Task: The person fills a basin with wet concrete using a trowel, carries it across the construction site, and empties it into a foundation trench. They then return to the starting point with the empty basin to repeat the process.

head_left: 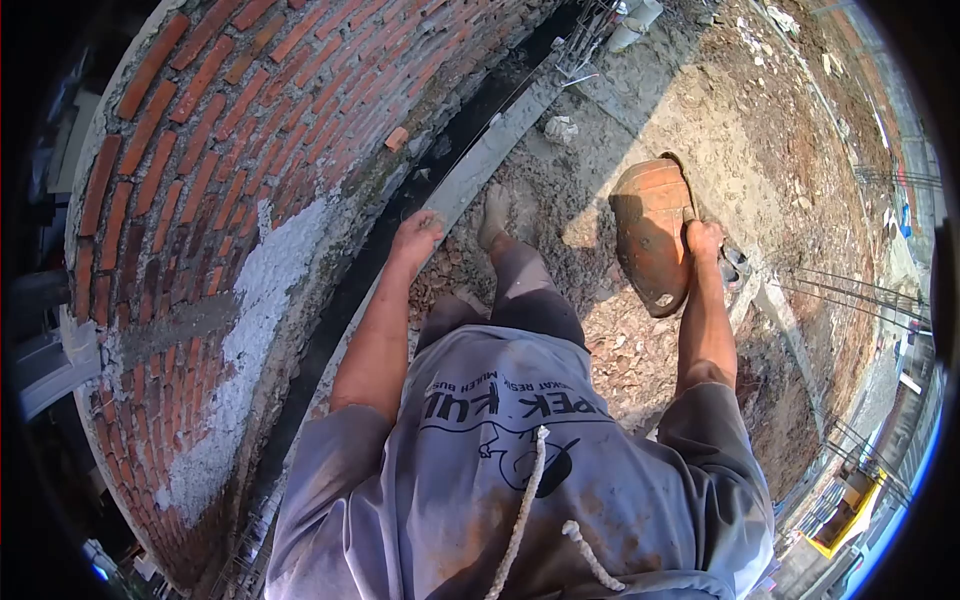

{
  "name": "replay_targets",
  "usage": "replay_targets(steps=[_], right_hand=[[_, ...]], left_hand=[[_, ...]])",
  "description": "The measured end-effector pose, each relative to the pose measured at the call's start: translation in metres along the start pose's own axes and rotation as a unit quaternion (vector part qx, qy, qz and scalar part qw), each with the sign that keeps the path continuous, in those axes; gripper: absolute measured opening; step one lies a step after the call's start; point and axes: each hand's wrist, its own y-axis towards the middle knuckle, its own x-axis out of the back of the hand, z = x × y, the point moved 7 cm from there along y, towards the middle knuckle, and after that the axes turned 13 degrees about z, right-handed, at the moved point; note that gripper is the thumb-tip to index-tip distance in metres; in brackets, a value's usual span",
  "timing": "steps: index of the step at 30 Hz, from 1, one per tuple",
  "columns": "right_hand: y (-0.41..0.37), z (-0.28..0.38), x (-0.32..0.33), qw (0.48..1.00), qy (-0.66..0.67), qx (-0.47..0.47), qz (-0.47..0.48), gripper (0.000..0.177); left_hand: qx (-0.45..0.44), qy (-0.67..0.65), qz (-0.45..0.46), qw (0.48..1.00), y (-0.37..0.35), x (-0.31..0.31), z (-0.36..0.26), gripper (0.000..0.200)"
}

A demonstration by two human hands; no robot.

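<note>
My right hand (706, 238) grips the edge of a mud-stained, orange-brown bucket-like container (650, 235), its thumb lying on the near side. The container hangs tilted beside my right leg, over the dirt; whether anything is inside does not show. Out to the left, my left hand (416, 238) is closed over the narrow grey concrete beam (490, 165). Its fingers are curled, and what they hold, if anything, is hidden. My bare foot (494, 215) is on the ground right of the beam.
A curved-looking red brick wall (200, 150) with whitish mortar (265, 290) rises on the left. A dark trench (400, 190) runs between wall and beam. Steel bars (850, 290) stick out at the right. Brick rubble (625, 345) covers the ground; pale buckets (634, 25) stand far ahead.
</note>
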Motion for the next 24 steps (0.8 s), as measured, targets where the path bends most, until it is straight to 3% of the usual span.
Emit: replay_targets(steps=[1, 3, 5, 8, 12, 15, 19, 20, 24], right_hand=[[0.007, 0.003, -0.012, 0.999, 0.012, 0.037, -0.023, 0.033], [-0.05, 0.078, 0.065, 0.982, 0.187, -0.011, -0.029, 0.032], [-0.023, 0.088, 0.053, 0.988, 0.121, 0.095, -0.02, 0.032], [0.005, 0.086, 0.072, 0.977, 0.186, 0.089, -0.049, 0.018], [-0.018, 0.116, 0.123, 0.941, 0.315, 0.112, 0.045, 0.012], [0.007, 0.11, 0.115, 0.93, 0.343, 0.131, 0.036, 0.012], [0.014, 0.103, 0.109, 0.949, 0.304, 0.081, -0.005, 0.018], [0.023, 0.088, 0.096, 0.959, 0.267, 0.074, -0.06, 0.024], [-0.017, 0.057, 0.106, 0.968, 0.242, 0.006, -0.069, 0.038]], left_hand=[[-0.011, 0.029, 0.004, 1.0, 0.002, -0.004, -0.01, 0.028], [-0.018, 0.052, 0.035, 0.998, 0.009, -0.006, -0.02, 0.03], [-0.01, 0.045, 0.041, 0.998, 0.0, -0.009, -0.031, 0.03], [-0.009, 0.009, 0.023, 1.0, -0.012, 0.0, -0.057, 0.03], [0.007, -0.021, 0.01, 1.0, -0.002, 0.026, -0.025, 0.039], [0.073, -0.043, -0.032, 0.996, -0.009, 0.043, 0.005, 0.037], [0.071, -0.081, -0.078, 0.991, -0.005, 0.074, 0.043, 0.033], [0.067, -0.07, -0.077, 0.992, -0.005, 0.078, 0.041, 0.033], [0.058, -0.059, -0.07, 0.994, -0.005, 0.083, 0.037, 0.034]])
